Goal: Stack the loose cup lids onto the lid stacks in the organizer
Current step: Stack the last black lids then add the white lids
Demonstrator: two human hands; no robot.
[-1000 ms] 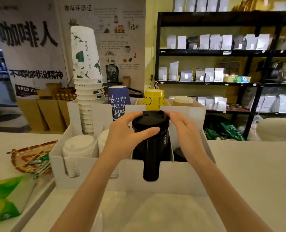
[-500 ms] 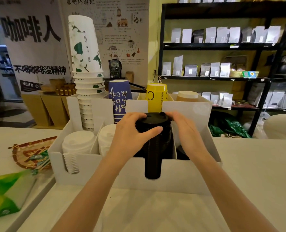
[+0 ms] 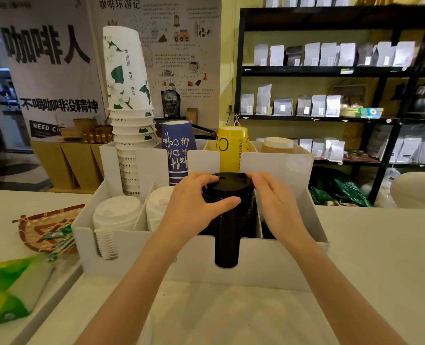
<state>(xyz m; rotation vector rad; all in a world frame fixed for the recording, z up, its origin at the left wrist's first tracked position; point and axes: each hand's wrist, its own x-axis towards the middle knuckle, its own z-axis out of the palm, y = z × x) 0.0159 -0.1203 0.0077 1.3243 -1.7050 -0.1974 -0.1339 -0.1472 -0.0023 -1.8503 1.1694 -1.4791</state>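
Observation:
A tall stack of black lids [image 3: 227, 220] stands in a front compartment of the white organizer [image 3: 268, 265]. My left hand [image 3: 194, 207] wraps around the stack's top from the left, thumb across the front and fingers on the uppermost lid. My right hand [image 3: 276, 202] rests against the stack's right side, fingertips touching the top lid's rim. Two stacks of white lids [image 3: 116, 212] fill the compartments to the left; the second one [image 3: 157, 205] is partly hidden by my left hand.
Stacked paper cups stand in the organizer's back row: white floral [image 3: 129, 95], blue [image 3: 177, 150], yellow [image 3: 232, 150], brown [image 3: 277, 145]. A woven tray [image 3: 42, 227] and a green packet [image 3: 9, 290] lie at left. Black shelves with bags [image 3: 331, 78] stand behind.
The black lid stack has sunk lower into the compartment under both hands. My view has shifted slightly; the hands stay on the stack's top.

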